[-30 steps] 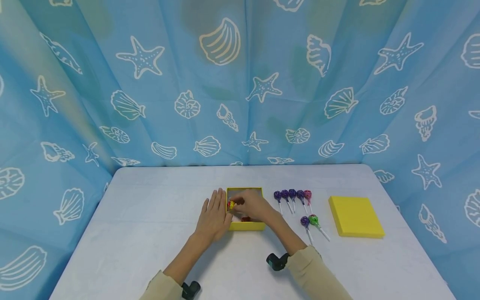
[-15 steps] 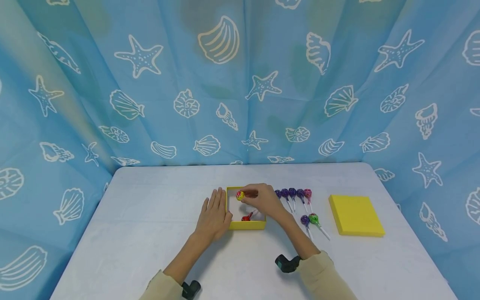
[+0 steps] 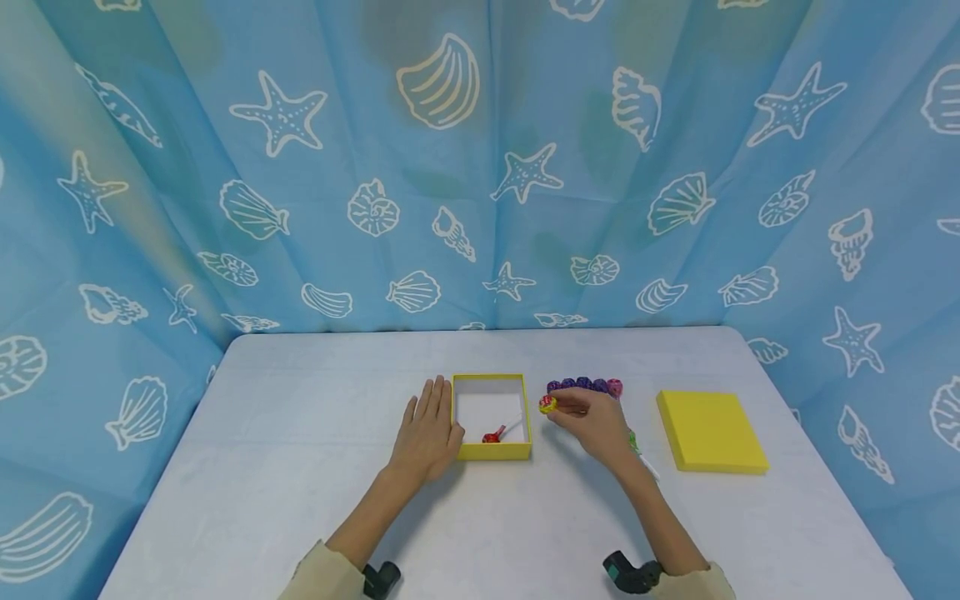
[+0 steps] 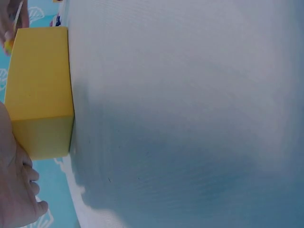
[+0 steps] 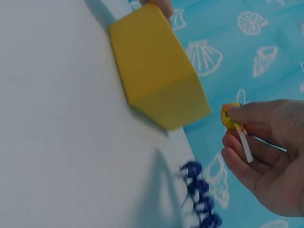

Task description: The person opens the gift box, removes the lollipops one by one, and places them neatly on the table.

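Note:
A yellow lollipop (image 3: 548, 404) with a white stick is pinched between the thumb and fingers of my right hand (image 3: 596, 423), held above the table just right of the open yellow box (image 3: 492, 452). My left hand (image 3: 427, 429) lies against the box's left side, fingers straight. Inside the box, near its front wall, rests a red lollipop (image 3: 492, 437). Behind my right hand is a row of purple lollipops (image 3: 583, 382) ending in a pink lollipop (image 3: 615, 387). A green lollipop (image 3: 633, 442) is mostly hidden by that hand.
A square yellow lid (image 3: 712, 432) lies flat on the white-covered table (image 3: 300, 400), right of the lollipops. Behind the table hangs a blue curtain (image 3: 330, 208) with shell and starfish prints.
My right hand has lifted the yellow lollipop out of the box and carried it right, toward the row of lollipops. The red lollipop stays in the box; my left hand has not moved.

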A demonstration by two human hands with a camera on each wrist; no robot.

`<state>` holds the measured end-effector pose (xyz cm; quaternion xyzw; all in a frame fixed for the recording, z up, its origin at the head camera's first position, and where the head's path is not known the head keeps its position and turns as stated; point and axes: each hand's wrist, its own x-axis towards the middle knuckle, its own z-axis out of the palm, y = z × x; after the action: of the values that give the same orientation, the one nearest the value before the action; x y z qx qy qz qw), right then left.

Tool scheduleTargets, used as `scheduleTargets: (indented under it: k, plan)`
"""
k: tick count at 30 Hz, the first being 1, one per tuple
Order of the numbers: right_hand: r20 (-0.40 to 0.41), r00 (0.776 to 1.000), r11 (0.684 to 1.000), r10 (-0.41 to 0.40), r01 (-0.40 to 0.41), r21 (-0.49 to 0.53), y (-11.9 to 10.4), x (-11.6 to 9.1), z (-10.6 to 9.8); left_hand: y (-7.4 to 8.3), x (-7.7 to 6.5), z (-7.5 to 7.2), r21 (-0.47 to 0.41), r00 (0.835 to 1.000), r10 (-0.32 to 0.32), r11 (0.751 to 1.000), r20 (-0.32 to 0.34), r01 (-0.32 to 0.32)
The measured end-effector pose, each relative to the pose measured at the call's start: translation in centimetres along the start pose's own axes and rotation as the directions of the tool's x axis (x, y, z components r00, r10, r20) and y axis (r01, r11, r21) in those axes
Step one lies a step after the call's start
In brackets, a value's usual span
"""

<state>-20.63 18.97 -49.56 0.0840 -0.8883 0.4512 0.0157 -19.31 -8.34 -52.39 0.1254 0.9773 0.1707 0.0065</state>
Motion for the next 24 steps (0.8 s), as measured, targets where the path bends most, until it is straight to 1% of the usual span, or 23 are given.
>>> scheduleTargets:
  k: [5, 9, 16, 24]
  plan:
    - [-0.074, 0.994, 0.996, 0.081, -0.083, -0.018, 1.5, -2.0, -1.1, 0.1, 0.0, 0.0, -0.004, 1.0, -0.005, 1.0, 0.007, 0.005]
    - [-0.121, 0.986, 0.992, 0.118, -0.122, -0.025, 2.6, -3.1, -1.1, 0.1, 0.0, -0.1, -0.011, 1.0, -0.006, 1.0, 0.004, 0.006]
    - [-0.195, 0.97, 0.984, 0.144, -0.162, -0.079, 3.8, -4.7, -0.6, 0.2, -0.1, -0.2, -0.015, 1.0, -0.003, 1.0, 0.001, 0.003]
    - [-0.24, 0.964, 0.978, 0.112, -0.149, -0.144, 4.4, -5.2, -0.3, 0.1, 0.0, -0.2, -0.012, 1.0, -0.011, 1.0, 0.011, 0.011]
